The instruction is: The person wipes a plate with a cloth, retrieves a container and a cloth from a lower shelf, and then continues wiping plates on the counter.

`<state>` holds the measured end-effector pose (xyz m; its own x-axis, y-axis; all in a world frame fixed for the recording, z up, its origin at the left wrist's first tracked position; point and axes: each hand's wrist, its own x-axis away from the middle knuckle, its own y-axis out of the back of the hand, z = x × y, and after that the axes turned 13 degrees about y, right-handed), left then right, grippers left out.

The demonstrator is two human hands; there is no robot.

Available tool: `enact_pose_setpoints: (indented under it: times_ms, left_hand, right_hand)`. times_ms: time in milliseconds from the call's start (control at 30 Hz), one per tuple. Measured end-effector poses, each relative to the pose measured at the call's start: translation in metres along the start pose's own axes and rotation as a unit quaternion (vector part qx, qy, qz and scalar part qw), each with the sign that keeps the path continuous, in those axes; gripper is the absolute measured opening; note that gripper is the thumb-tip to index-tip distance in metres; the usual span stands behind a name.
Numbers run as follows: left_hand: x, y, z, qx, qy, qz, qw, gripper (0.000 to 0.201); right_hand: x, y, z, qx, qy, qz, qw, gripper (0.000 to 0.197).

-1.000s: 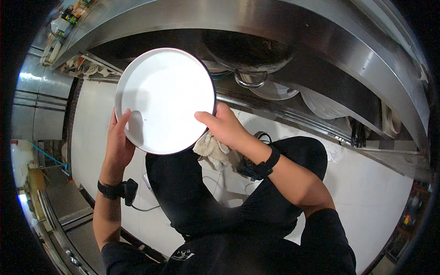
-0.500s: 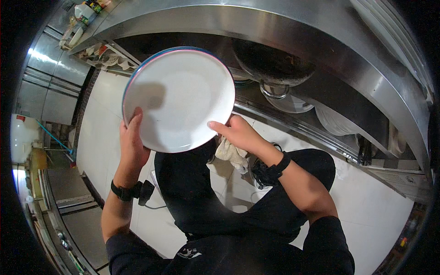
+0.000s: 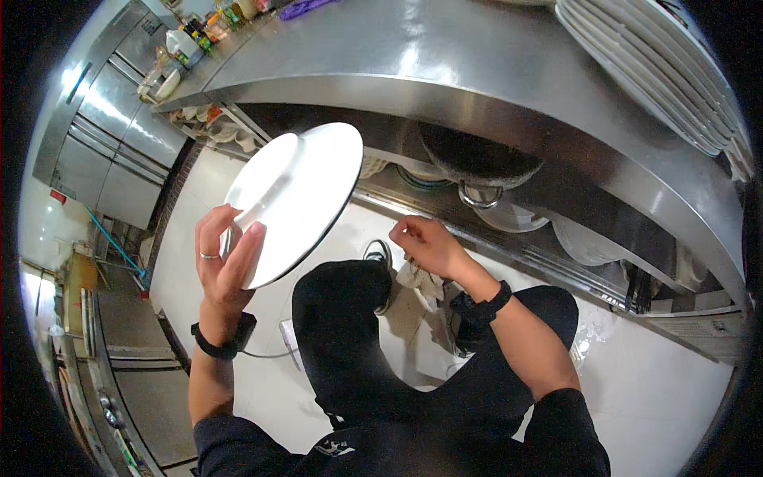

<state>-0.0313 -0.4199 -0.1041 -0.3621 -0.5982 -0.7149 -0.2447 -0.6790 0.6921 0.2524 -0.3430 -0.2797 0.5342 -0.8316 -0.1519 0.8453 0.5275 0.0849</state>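
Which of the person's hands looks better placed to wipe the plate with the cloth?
Probably the right. The right hand is apart from the plate, with the cloth hanging beneath it, while the left hand is occupied gripping the plate.

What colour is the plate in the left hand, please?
The plate is white and dark-edged, best seen in the head view.

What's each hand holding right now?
Left hand: closed on the tilted white plate.
Right hand: closed, holding the pale cloth, clear of the plate.
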Motion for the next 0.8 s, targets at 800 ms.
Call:
enact_pose_setpoints:
  times_ms: [800]
  left_hand:
    - [-0.136,-0.101,0.098,0.443,0.502,-0.061,0.74,0.047]
  right_hand:
    - [-0.063,0.039,-0.082,0.197,-0.004,0.306,0.932,0.032]
